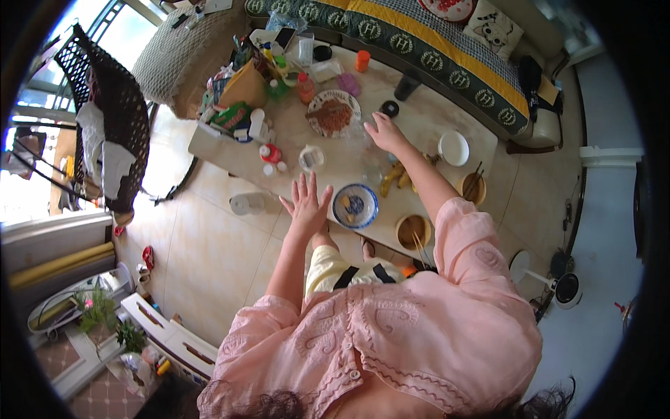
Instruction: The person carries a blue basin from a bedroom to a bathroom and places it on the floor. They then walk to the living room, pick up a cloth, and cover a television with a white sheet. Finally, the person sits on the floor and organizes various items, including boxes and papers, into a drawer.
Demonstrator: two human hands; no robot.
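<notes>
Head view, looking steeply down: nearest the camera is a loose pink embroidered blouse (391,335), with both bare forearms reaching forward over a long pale stone-topped desk (328,164) that stands on a cream tiled floor (209,244).

Left hand (307,202) is released, fingers spread and palm flat, hovering over the near edge of the desk and grasping nothing. Just to its right sits a blue-and-white patterned ceramic bowl (355,206) with a few yellowish scraps of food in it. Further right along the near edge, a round wooden bowl (412,230) has chopsticks laid across it; a second wooden bowl (473,187), also with chopsticks, stands beyond it. Yellow bananas (394,178) lie beneath the right forearm.

Right hand (385,131) is stretched out past the middle of the desk, fingers open and lying flat on the top, holding nothing. Just to its left is a wide patterned plate (333,114) heaped with reddish-brown cooked food. A small black round lid (389,108) rests just beyond the fingertips, and a plain white empty plate (453,148) sits off to the right.

At the left end, a small glass jar (311,158), a red-capped bottle (270,152) and a crowd of packets and bottles cluster near a brown cardboard box (244,85). An orange-lidded cup (361,61) stands at the far edge. Behind the desk runs a sofa with a green, yellow and checked cover (419,42).
</notes>
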